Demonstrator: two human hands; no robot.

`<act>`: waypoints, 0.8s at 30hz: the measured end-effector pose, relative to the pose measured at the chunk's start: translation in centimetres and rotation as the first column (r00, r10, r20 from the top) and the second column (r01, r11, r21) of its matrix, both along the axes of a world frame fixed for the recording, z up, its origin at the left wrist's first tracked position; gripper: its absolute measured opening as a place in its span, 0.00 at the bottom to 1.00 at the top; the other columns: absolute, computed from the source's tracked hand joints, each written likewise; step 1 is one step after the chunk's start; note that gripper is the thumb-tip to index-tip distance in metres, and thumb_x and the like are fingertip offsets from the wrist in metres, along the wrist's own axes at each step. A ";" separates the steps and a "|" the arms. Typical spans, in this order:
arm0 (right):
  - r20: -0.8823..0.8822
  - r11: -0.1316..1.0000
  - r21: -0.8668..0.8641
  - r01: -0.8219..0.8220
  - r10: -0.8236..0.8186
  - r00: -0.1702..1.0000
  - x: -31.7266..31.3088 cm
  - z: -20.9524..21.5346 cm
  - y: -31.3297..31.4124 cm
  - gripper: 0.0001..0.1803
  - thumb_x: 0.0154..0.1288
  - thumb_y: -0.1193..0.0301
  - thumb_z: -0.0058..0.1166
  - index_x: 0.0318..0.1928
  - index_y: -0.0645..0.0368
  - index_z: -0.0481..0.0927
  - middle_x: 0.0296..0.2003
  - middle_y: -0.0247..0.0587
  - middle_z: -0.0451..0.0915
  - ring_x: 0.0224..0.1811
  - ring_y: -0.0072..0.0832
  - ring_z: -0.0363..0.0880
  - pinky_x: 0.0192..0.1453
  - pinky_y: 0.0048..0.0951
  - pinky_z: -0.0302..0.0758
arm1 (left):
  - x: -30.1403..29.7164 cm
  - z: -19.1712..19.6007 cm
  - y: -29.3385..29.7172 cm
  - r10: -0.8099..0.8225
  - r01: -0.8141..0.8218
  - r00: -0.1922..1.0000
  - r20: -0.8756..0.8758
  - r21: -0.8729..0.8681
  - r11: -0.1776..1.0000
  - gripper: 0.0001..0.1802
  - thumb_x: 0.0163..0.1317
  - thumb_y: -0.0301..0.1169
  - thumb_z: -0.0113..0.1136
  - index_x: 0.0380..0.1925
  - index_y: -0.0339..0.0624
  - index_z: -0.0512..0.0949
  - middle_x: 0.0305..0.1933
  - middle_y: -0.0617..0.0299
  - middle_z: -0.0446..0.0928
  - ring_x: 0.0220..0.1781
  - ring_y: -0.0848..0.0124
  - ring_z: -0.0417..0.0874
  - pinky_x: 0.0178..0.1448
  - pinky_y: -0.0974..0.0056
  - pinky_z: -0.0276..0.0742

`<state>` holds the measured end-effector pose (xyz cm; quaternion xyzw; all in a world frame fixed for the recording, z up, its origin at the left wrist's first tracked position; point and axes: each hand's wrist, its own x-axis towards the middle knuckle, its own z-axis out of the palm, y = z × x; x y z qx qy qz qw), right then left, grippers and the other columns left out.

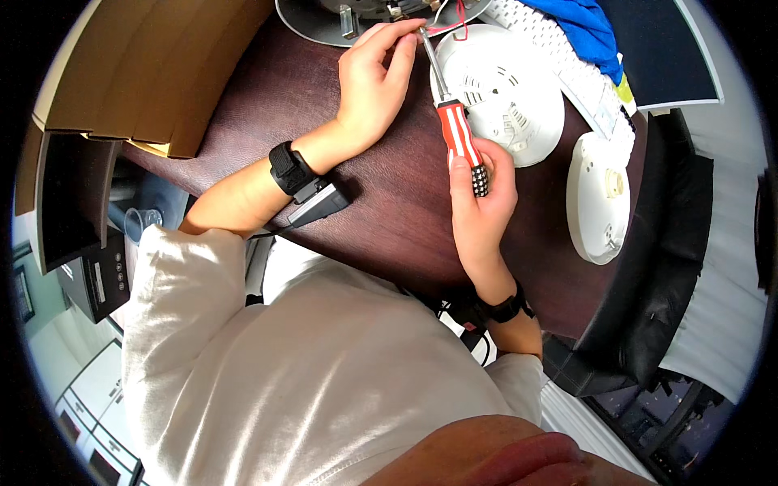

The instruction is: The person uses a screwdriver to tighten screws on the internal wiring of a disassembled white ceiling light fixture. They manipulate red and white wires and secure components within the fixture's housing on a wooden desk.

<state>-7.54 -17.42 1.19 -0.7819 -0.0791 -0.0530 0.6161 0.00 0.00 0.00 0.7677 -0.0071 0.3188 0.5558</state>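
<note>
My right hand (484, 190) is closed around the handle of a screwdriver (458, 134), which has red and white stripes and a black butt with white dots. Its metal shaft points away from me, up to the fingertips of my left hand (377, 81). There my left index finger and thumb come together in a pinch at the tip; anything between them is too small to make out. Just beyond is a dark round metal housing (312, 18) with terminals and red and white wires (460, 18). A white round vented cover (531, 109) lies right of the screwdriver shaft.
On the brown table (389, 219), a white oval shell (596, 211) lies at the right. A white keyboard (579, 85) and blue cloth (579, 32) are at the far right. A cardboard box (154, 73) stands left; a black-and-grey device (320, 206) sits below my left wrist.
</note>
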 end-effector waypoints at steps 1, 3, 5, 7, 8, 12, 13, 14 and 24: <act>0.057 0.999 -0.043 0.012 -0.009 0.998 0.0 0.0 0.2 0.15 0.59 0.75 0.59 0.46 0.64 0.72 0.35 0.43 0.78 0.34 0.29 0.78 0.42 0.29 0.75 | 0.0 0.1 0.1 0.003 -0.003 1.000 0.021 0.013 1.000 0.12 0.66 0.27 0.52 0.47 0.38 0.78 0.38 0.61 0.79 0.38 0.79 0.75 0.44 0.74 0.72; 0.125 0.995 -0.096 0.028 -0.016 0.992 0.0 0.0 0.3 0.15 0.58 0.75 0.59 0.45 0.64 0.73 0.34 0.44 0.78 0.34 0.29 0.77 0.41 0.29 0.75 | 0.2 -0.1 0.1 0.000 0.000 1.000 0.030 -0.001 1.000 0.12 0.66 0.26 0.52 0.47 0.37 0.78 0.36 0.63 0.79 0.37 0.80 0.75 0.43 0.74 0.72; 0.148 0.993 -0.114 0.033 -0.016 0.989 0.1 0.1 -0.2 0.15 0.57 0.75 0.60 0.45 0.64 0.73 0.33 0.44 0.78 0.33 0.30 0.77 0.40 0.30 0.75 | 0.4 -0.6 -0.3 -0.011 0.012 1.000 0.009 -0.055 0.998 0.11 0.66 0.26 0.52 0.46 0.35 0.78 0.35 0.64 0.78 0.36 0.81 0.75 0.43 0.74 0.72; 0.149 0.993 -0.116 0.034 -0.016 0.989 0.1 -0.1 -0.2 0.15 0.57 0.75 0.60 0.45 0.64 0.73 0.33 0.44 0.78 0.33 0.31 0.77 0.40 0.30 0.75 | 0.5 -0.8 -0.1 -0.019 0.018 1.000 -0.003 -0.061 0.998 0.11 0.66 0.26 0.52 0.45 0.34 0.78 0.35 0.64 0.79 0.36 0.81 0.74 0.42 0.75 0.72; 0.150 0.993 -0.117 0.034 -0.016 0.989 0.1 -0.2 -0.2 0.15 0.57 0.75 0.60 0.44 0.64 0.73 0.33 0.44 0.78 0.33 0.31 0.77 0.40 0.31 0.75 | 0.6 -0.8 0.0 -0.022 0.021 1.000 -0.009 -0.064 0.998 0.11 0.66 0.26 0.52 0.45 0.34 0.78 0.34 0.65 0.79 0.35 0.82 0.74 0.41 0.75 0.72; 0.171 0.989 -0.140 0.046 -0.022 0.985 0.1 -0.1 -0.3 0.16 0.57 0.75 0.60 0.44 0.64 0.73 0.33 0.46 0.78 0.33 0.33 0.78 0.40 0.32 0.75 | 0.5 -0.2 0.0 0.030 -0.031 0.999 0.013 0.091 0.995 0.10 0.67 0.27 0.52 0.44 0.34 0.78 0.31 0.65 0.78 0.32 0.82 0.73 0.37 0.74 0.71; 0.172 0.989 -0.138 0.045 -0.021 0.985 0.2 -0.1 -0.3 0.16 0.57 0.75 0.60 0.44 0.64 0.73 0.33 0.46 0.78 0.33 0.33 0.78 0.40 0.32 0.75 | 0.6 -0.2 -0.1 0.042 -0.043 0.999 0.010 0.115 0.992 0.10 0.67 0.27 0.52 0.43 0.34 0.78 0.30 0.65 0.78 0.31 0.81 0.73 0.36 0.74 0.71; 0.174 0.990 -0.137 0.044 -0.020 0.985 0.2 -0.2 -0.3 0.16 0.57 0.75 0.61 0.44 0.64 0.73 0.34 0.46 0.78 0.33 0.33 0.78 0.40 0.32 0.75 | 0.6 -0.2 -0.1 0.055 -0.055 0.998 0.008 0.139 0.989 0.10 0.67 0.27 0.51 0.43 0.34 0.78 0.29 0.65 0.78 0.30 0.81 0.72 0.35 0.74 0.71; 0.137 0.996 -0.077 0.036 -0.025 0.990 0.2 0.1 -0.3 0.14 0.58 0.76 0.60 0.43 0.64 0.73 0.32 0.44 0.79 0.32 0.29 0.78 0.39 0.29 0.75 | 0.9 -0.5 -0.1 0.039 -0.038 0.999 -0.005 0.124 0.992 0.08 0.67 0.27 0.52 0.41 0.34 0.77 0.29 0.64 0.77 0.30 0.81 0.73 0.35 0.74 0.71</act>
